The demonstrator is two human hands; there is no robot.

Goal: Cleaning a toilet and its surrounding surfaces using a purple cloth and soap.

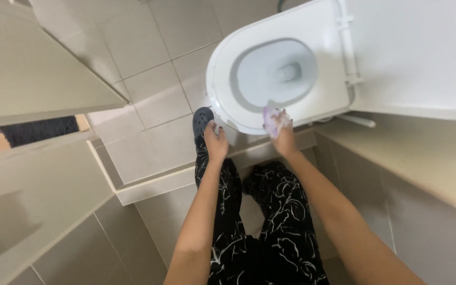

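A white toilet stands ahead with its seat down and lid raised to the right; pale water shows in the bowl. My right hand holds a purple and white cloth pressed against the seat's front rim. My left hand hangs fingers curled just below the seat's left front edge, close to the rim; whether it touches is unclear. My legs in black patterned trousers and a dark clog are below.
Light tiled floor surrounds the toilet, with a raised tile step in front. A beige door or panel sits at the left. A beige wall ledge runs along the right.
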